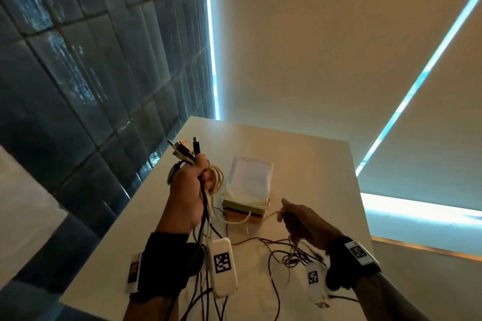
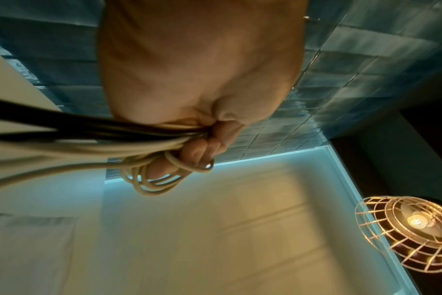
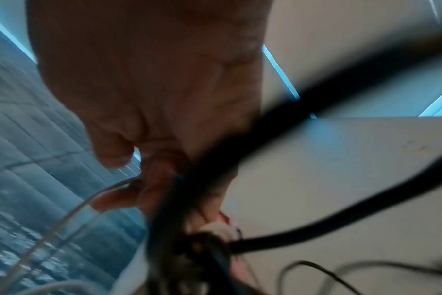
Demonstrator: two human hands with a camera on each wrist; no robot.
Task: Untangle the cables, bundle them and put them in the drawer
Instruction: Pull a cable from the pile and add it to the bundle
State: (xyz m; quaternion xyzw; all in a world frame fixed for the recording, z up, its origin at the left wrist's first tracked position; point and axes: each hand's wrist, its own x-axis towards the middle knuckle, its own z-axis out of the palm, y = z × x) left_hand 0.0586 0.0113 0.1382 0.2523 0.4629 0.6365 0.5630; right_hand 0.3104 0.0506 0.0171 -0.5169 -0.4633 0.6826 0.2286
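Note:
My left hand [image 1: 194, 180] is raised above the white table [image 1: 313, 164] and grips a bundle of black and cream cables [image 1: 206, 206], their plugs [image 1: 186, 148] sticking up past the fist. In the left wrist view the fingers [image 2: 202, 151] curl round the same cables [image 2: 109, 139], with cream loops [image 2: 151, 179] hanging off them. My right hand [image 1: 294, 216] pinches a thin cream cable [image 1: 250, 219] that runs left towards the bundle. Dark thin cables [image 1: 292, 255] lie tangled on the table below it. In the right wrist view fingers [image 3: 129, 195] pinch the pale cable [image 3: 71, 211]; black cables [image 3: 316, 225] blur across.
A small box with a white cloth bag on top [image 1: 249, 185] stands mid-table behind the hands. A dark tiled wall [image 1: 91, 86] rises at the left, pale blinds [image 1: 313, 47] behind. A wire-cage lamp [image 2: 406, 233] glows in the left wrist view. No drawer is in view.

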